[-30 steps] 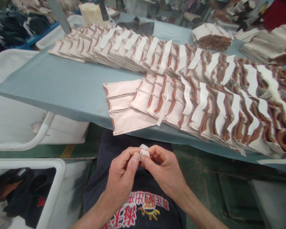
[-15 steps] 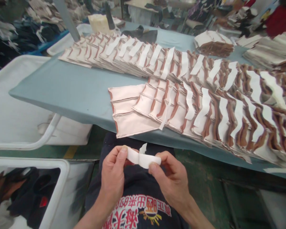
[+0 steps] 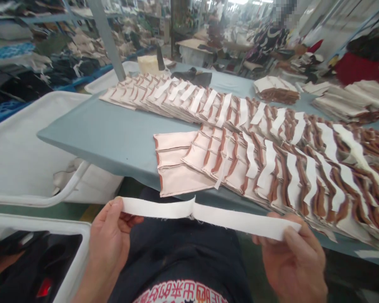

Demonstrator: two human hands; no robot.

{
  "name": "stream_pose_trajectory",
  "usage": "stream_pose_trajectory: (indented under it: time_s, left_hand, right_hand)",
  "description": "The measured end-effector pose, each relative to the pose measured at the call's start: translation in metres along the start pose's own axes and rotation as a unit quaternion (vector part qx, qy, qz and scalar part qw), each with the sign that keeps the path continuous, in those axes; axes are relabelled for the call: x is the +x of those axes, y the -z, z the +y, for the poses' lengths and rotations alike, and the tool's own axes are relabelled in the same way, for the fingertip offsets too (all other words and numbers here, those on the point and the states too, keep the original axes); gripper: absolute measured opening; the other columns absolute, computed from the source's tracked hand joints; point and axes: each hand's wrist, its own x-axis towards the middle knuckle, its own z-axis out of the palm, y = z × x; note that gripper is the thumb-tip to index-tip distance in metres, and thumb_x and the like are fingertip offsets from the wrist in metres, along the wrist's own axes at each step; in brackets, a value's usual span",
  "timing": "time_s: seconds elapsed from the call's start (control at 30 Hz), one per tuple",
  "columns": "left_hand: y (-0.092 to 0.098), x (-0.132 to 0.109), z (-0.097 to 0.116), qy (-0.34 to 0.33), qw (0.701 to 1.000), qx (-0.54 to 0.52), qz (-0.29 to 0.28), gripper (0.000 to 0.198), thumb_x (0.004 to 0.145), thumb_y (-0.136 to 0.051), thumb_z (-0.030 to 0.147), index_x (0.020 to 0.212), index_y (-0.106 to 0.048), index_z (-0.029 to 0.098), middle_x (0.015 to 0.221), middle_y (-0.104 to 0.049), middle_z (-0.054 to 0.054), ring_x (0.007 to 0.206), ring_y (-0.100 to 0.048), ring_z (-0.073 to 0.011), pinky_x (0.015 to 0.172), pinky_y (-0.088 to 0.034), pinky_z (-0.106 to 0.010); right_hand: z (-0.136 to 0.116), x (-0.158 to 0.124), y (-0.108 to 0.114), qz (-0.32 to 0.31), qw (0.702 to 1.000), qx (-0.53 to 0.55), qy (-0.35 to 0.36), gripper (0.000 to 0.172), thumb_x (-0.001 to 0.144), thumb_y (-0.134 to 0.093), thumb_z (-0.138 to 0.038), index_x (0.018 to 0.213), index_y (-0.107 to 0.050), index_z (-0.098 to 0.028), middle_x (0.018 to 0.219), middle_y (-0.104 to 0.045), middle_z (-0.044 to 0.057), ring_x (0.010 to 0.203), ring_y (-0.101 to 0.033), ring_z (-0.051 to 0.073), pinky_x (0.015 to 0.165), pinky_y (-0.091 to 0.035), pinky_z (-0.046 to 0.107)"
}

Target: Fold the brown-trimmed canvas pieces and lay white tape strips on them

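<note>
A long white fabric strip is stretched out flat above my lap. My left hand pinches its left end between thumb and fingers. My right hand grips the right end, thumb on top. A small tuft or join sits near the strip's middle. Just beyond it, on the blue-grey table, lie two overlapping rows of pink and brown fabric pieces, most with a white strip laid across them.
White bins stand to my left; a lower one holds dark items. More stacked pieces lie at the far right of the table. Another person works in the background among shelves of fabric.
My hands have moved far apart, pulling the folded white strip out to its full length. The view has tilted up, showing more of the room.
</note>
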Motion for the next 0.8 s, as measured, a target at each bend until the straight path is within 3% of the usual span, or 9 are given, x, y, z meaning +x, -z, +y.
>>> stream_pose_trajectory:
  time_s: [0.17,0.27,0.4,0.5,0.6,0.7,0.8]
  left_hand:
    - [0.017,0.014,-0.003,0.005,1.000,-0.012,-0.009,0.039,0.063,-0.095,0.038,0.077,-0.065,0.017,0.066,-0.070,0.005,0.061,-0.064,-0.0142,0.051,-0.058,-0.020]
    - [0.030,0.014,-0.025,0.054,0.998,-0.001,-0.022,0.047,0.056,-0.097,0.043,0.080,-0.067,0.016,0.067,-0.072,0.002,0.062,-0.066,-0.0157,0.051,-0.059,-0.021]
    - [0.044,0.002,-0.056,0.114,0.993,-0.012,0.004,0.043,0.057,-0.094,0.041,0.078,-0.067,0.015,0.066,-0.070,0.002,0.059,-0.065,-0.0153,0.049,-0.059,-0.022]
    - [0.051,-0.010,-0.071,0.157,0.987,-0.039,0.007,0.037,0.060,-0.091,0.036,0.078,-0.067,0.015,0.068,-0.069,0.001,0.057,-0.064,-0.0153,0.046,-0.057,-0.023]
    - [0.059,-0.019,-0.081,0.230,0.970,-0.080,-0.012,0.023,0.069,-0.084,0.028,0.081,-0.068,0.014,0.068,-0.069,-0.001,0.058,-0.064,-0.0156,0.046,-0.057,-0.024]
    - [0.066,-0.021,-0.087,0.307,0.943,-0.111,-0.063,0.014,0.072,-0.080,0.020,0.083,-0.072,0.014,0.071,-0.071,-0.005,0.062,-0.068,-0.0175,0.052,-0.060,-0.026]
    - [0.069,-0.016,-0.090,0.324,0.930,-0.123,-0.125,0.032,0.060,-0.082,0.015,0.092,-0.077,0.015,0.088,-0.078,-0.008,0.079,-0.074,-0.0224,0.071,-0.065,-0.033]
  right_hand:
    - [-0.030,0.020,-0.005,0.012,0.999,-0.004,0.030,0.030,0.086,-0.076,-0.040,0.065,-0.064,-0.023,0.057,-0.054,-0.002,0.051,-0.052,0.014,0.048,-0.048,0.026]
    - [-0.040,0.029,-0.017,0.004,0.999,0.014,0.041,0.027,0.086,-0.074,-0.038,0.065,-0.065,-0.024,0.062,-0.053,-0.001,0.056,-0.052,0.015,0.052,-0.051,0.028]
    - [-0.038,0.042,-0.035,0.021,0.996,0.074,0.043,0.013,0.079,-0.076,-0.034,0.073,-0.072,-0.022,0.092,-0.072,0.005,0.082,-0.066,0.019,0.068,-0.061,0.029]
    - [-0.038,0.050,-0.049,-0.023,0.991,0.134,-0.012,0.015,0.079,-0.073,-0.036,0.079,-0.073,-0.021,0.093,-0.073,0.006,0.083,-0.068,0.019,0.053,-0.056,0.024]
    - [-0.048,0.054,-0.065,-0.116,0.974,0.181,-0.074,0.013,0.079,-0.074,-0.030,0.076,-0.066,-0.021,0.074,-0.062,-0.001,0.060,-0.055,0.012,0.037,-0.039,0.018]
    - [-0.065,0.054,-0.080,-0.200,0.960,0.177,-0.089,0.030,0.077,-0.076,-0.026,0.065,-0.049,-0.023,0.058,-0.039,-0.007,0.044,-0.028,0.009,0.034,-0.028,0.019]
    - [-0.082,0.052,-0.093,-0.233,0.957,0.145,-0.087,0.042,0.079,-0.075,-0.032,0.065,-0.036,-0.025,0.053,-0.023,-0.011,0.040,-0.013,0.008,0.038,-0.029,0.022]
